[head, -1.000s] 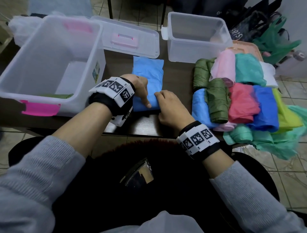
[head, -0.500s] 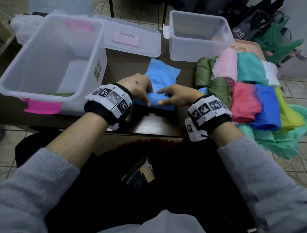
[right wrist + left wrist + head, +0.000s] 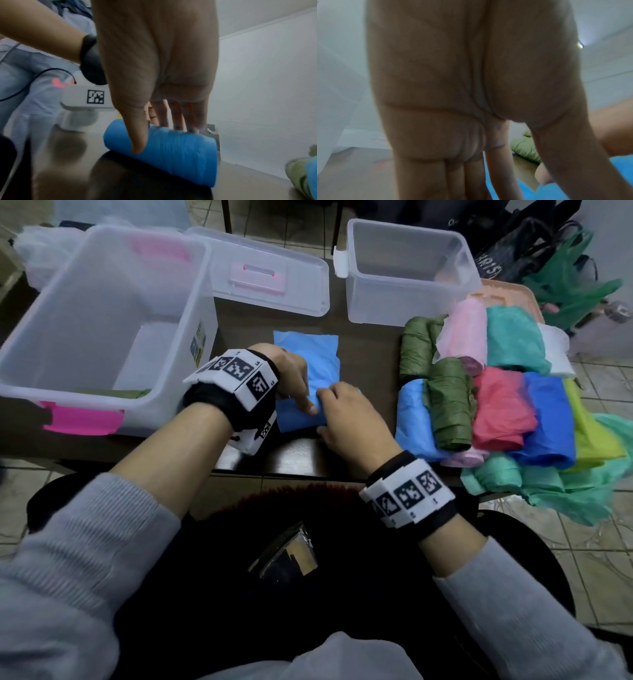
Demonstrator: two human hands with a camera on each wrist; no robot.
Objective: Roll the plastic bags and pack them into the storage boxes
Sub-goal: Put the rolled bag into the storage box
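A light blue plastic bag (image 3: 318, 354) lies flat on the dark table (image 3: 291, 453), and its near end is wound into a roll (image 3: 180, 152). My left hand (image 3: 301, 402) holds the roll's left part, fingers pointing down onto the blue plastic (image 3: 556, 192). My right hand (image 3: 323, 414) grips the right part, thumb on the near side and fingers over the top (image 3: 159, 139). A large clear storage box (image 3: 102, 405) with pink latches stands at the left with an olive roll (image 3: 116, 393) inside. A smaller clear box (image 3: 411, 302) stands at the back.
The large box's lid (image 3: 267, 278) lies behind the blue bag. At the right, a pile of rolled and folded bags (image 3: 496, 405) in several colours partly covers a peach tray (image 3: 513, 292) and hangs over the table edge. Dark bags lie on the floor beyond.
The blue bag, skewed half a second ago, lies straight again. My right wrist has swung back from the right to the near edge, and both hands sit on the roll.
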